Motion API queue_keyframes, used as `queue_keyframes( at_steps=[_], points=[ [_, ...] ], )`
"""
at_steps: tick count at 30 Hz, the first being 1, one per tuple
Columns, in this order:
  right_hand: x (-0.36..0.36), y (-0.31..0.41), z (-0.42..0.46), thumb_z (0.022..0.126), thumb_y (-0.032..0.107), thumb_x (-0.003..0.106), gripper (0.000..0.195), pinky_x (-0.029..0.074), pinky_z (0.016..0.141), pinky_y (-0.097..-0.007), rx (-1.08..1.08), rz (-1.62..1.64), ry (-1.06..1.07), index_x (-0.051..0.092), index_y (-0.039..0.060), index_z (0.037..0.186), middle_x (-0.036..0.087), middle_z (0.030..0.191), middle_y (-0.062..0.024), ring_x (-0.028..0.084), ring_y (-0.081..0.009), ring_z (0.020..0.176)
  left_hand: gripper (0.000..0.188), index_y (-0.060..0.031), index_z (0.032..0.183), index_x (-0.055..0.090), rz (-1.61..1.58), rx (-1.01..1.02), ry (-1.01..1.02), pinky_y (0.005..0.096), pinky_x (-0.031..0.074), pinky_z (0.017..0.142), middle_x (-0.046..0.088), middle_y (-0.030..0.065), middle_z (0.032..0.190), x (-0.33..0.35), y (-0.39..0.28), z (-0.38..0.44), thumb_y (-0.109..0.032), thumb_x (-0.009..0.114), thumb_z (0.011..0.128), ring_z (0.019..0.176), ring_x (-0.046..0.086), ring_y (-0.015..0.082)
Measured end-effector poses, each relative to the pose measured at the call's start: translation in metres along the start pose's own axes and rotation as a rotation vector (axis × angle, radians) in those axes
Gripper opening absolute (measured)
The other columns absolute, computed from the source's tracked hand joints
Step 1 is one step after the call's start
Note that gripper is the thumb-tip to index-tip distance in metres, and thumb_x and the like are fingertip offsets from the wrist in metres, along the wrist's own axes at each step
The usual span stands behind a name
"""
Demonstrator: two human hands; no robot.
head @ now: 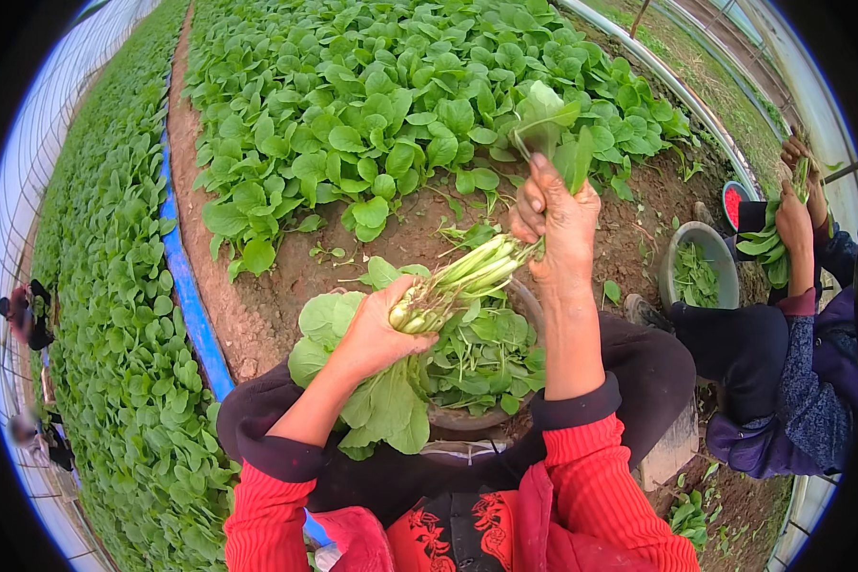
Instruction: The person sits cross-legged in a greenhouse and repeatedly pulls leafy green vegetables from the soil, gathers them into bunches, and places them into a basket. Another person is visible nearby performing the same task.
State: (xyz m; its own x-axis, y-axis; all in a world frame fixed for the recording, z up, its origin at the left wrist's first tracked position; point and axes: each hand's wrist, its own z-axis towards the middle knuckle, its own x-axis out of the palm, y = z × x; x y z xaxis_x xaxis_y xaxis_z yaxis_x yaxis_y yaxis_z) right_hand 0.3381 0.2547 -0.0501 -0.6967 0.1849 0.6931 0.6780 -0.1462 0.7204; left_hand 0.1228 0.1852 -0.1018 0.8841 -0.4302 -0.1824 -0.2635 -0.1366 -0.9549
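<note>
My left hand (379, 329) is closed round a bunch of leafy greens (382, 407), its pale stems and roots pointing up to the right and its broad leaves hanging below the wrist. Higher and to the right, my right hand (561, 214) grips a few loose green leaves (543, 118) between thumb and fingers, at the far end of the bunch's stems. Under both hands, between my knees, a round basin (465, 418) holds a heap of picked leaves (482, 357).
Dense rows of greens (372, 107) grow ahead and at left, split by a blue plastic strip (193, 307). At right a seated co-worker (794, 357) holds greens beside a grey basin (733, 279) and a bowl of red items (732, 204). Other people crouch at far left.
</note>
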Motion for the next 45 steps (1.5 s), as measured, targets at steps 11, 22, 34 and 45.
queue_keyframes(
  at_steps=[11,22,34,45],
  points=[
    [-0.117,-0.032,0.010,0.076,0.033,0.075,0.065,0.048,0.093,-0.0436,0.296,-1.763,0.687,0.055,0.0045,0.131,0.065,0.109,-0.0202,0.062,-0.0288,0.101,0.061,-0.0013,0.121,0.057,-0.235,0.006,-0.093,0.0273,0.050,0.088,0.067,0.0025,0.108,-0.010,-0.004,-0.004,0.004,0.081,0.065,0.094,0.061,0.0097],
    [-0.018,-0.047,-0.037,0.090,0.027,0.061,0.057,0.041,0.103,-0.0368,0.157,-0.552,0.604,0.046,-0.0017,0.136,0.060,0.124,-0.0126,0.054,-0.0208,0.118,0.041,-0.0035,0.106,0.067,-0.394,-0.175,-0.072,0.0245,0.053,0.077,0.069,0.0008,0.100,-0.001,-0.021,-0.006,0.002,0.082,0.068,0.084,0.064,0.0088],
    [-0.030,-0.019,-0.024,0.091,0.019,0.057,0.035,0.046,0.086,-0.0292,0.195,-0.790,0.737,0.061,-0.0002,0.120,0.067,0.097,-0.0066,0.061,-0.0155,0.091,0.094,-0.0062,0.142,0.039,-0.685,-0.045,-0.109,0.0361,0.057,0.074,0.068,0.0101,0.091,-0.031,-0.054,-0.031,-0.005,0.081,0.058,0.080,0.067,0.0232],
    [-0.018,-0.017,-0.029,0.093,0.024,0.055,0.028,0.043,0.066,-0.0299,0.234,-0.896,0.966,0.062,0.0015,0.109,0.060,0.076,-0.0065,0.051,-0.0164,0.068,0.051,0.0039,0.112,0.061,-0.802,-0.121,-0.097,0.0382,0.057,0.075,0.069,0.0166,0.095,-0.031,-0.048,-0.023,-0.004,0.076,0.064,0.084,0.069,0.0265]
  ],
)
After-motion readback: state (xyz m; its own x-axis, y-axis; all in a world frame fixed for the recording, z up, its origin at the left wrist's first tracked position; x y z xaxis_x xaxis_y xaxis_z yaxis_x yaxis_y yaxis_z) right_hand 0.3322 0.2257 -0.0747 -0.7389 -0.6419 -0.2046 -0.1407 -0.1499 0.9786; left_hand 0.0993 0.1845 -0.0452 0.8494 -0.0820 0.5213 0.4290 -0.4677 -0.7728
